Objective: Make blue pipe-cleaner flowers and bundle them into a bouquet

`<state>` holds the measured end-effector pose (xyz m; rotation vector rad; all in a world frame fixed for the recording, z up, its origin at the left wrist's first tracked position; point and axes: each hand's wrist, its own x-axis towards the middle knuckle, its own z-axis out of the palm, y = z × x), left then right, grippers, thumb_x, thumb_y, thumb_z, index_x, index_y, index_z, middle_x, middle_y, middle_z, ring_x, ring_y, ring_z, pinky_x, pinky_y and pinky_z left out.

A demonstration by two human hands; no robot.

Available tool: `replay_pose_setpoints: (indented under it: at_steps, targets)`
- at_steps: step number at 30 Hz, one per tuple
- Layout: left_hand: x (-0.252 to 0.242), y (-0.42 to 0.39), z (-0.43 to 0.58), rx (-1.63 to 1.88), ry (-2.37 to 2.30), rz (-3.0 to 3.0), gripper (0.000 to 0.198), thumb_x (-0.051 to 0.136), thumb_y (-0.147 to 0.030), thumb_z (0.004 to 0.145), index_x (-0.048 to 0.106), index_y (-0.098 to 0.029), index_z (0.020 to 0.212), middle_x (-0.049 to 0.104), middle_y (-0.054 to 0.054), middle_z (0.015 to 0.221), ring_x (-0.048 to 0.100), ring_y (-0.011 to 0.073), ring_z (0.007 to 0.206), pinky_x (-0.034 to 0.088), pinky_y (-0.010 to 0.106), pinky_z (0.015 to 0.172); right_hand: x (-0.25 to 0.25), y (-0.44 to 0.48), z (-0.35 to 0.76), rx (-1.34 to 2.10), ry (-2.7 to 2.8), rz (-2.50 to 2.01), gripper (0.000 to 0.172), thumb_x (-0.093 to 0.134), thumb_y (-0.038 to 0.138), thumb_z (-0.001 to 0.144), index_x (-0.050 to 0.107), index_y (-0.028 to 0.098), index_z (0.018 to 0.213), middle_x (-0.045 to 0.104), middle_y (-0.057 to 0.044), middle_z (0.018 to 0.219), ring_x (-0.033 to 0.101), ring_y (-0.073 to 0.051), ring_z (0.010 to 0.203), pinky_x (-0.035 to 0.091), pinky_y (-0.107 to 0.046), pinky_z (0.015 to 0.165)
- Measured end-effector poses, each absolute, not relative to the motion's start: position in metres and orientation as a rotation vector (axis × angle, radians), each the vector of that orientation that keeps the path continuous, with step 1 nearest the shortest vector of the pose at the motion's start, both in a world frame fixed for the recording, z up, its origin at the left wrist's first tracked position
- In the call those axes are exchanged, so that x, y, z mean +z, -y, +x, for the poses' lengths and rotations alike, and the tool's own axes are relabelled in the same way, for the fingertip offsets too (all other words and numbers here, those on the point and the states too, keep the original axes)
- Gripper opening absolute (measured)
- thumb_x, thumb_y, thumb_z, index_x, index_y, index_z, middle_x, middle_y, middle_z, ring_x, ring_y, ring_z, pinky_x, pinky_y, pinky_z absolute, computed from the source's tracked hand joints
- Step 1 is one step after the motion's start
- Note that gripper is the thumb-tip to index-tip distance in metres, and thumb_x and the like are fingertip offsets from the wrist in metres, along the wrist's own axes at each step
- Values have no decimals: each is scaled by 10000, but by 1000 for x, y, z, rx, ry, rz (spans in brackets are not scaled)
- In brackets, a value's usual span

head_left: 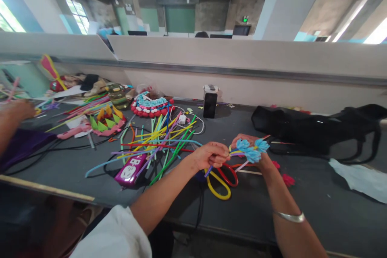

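My left hand (211, 155) is closed in a pinch on the stems of a small bunch of blue pipe-cleaner flowers (251, 150). My right hand (256, 149) sits behind the blue blooms with its fingers curled round the same bunch; a silver bangle (290, 217) is on that wrist. Yellow and red pipe-cleaner loops (222, 181) hang under my hands onto the dark table (302, 209). A purple stem sticks out below my left hand.
A heap of coloured pipe cleaners (157, 141) and a pink power strip (130, 170) lie to the left. A black bag (314, 129) is at right, a black phone (209, 104) stands at the back. Another person's hand (18, 109) is far left.
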<state>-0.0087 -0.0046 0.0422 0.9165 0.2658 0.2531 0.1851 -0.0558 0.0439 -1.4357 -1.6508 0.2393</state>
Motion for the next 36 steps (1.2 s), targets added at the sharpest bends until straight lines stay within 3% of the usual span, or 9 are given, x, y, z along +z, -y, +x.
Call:
replay_pose_setpoints:
  at_steps: [4, 7, 9, 14, 23, 30, 36]
  targets:
    - [41, 9, -7, 121, -285, 1024, 133, 707, -210, 629, 630, -103, 649, 348, -76, 426, 178, 3, 361, 138, 169, 383, 55, 51, 186, 649, 1681, -1387, 314, 630, 461, 714, 628, 170, 595, 582, 2, 542, 508, -133, 493, 408, -249, 462]
    - [39, 14, -5, 36, -298, 1109, 160, 715, -247, 625, 659, -100, 657, 318, -85, 399, 180, 12, 356, 125, 184, 386, 67, 46, 188, 953, 1749, -1333, 321, 683, 469, 676, 636, 159, 606, 561, 23, 554, 476, -107, 517, 387, -229, 501]
    - [38, 15, -4, 34, -319, 1137, 165, 719, -263, 618, 655, -113, 643, 326, -84, 393, 182, 16, 353, 116, 189, 384, 79, 44, 189, 972, 1863, -1331, 309, 688, 461, 686, 655, 160, 627, 570, 27, 567, 475, -102, 531, 381, -222, 519]
    - [41, 15, -4, 123, -367, 1193, 167, 710, -279, 619, 639, -129, 627, 339, -81, 399, 178, 18, 354, 102, 192, 381, 111, 46, 177, 588, 2153, -1444, 340, 625, 492, 764, 663, 189, 615, 555, 42, 512, 447, -95, 503, 316, -211, 494]
    - [47, 16, -7, 96, -350, 1198, 228, 693, -339, 672, 677, -119, 728, 285, -97, 423, 162, 26, 364, 75, 199, 371, 117, 67, 149, -355, 2396, -1414, 324, 583, 458, 857, 649, 207, 663, 659, -11, 641, 586, -134, 607, 265, -249, 526]
    - [41, 17, -3, 314, -453, 1120, 149, 670, -278, 673, 619, -139, 653, 281, -101, 419, 131, 19, 366, 77, 195, 373, 116, 83, 146, -531, 2370, -1385, 345, 512, 376, 918, 630, 194, 650, 616, -30, 596, 549, -138, 590, 238, -273, 524]
    - [39, 12, 0, 467, -461, 891, 241, 641, -215, 630, 432, -166, 520, 213, -111, 423, 113, 9, 361, 70, 180, 361, 88, 113, 133, -613, 2209, -1413, 349, 483, 326, 945, 617, 186, 655, 593, -31, 594, 539, -143, 585, 296, -277, 567]
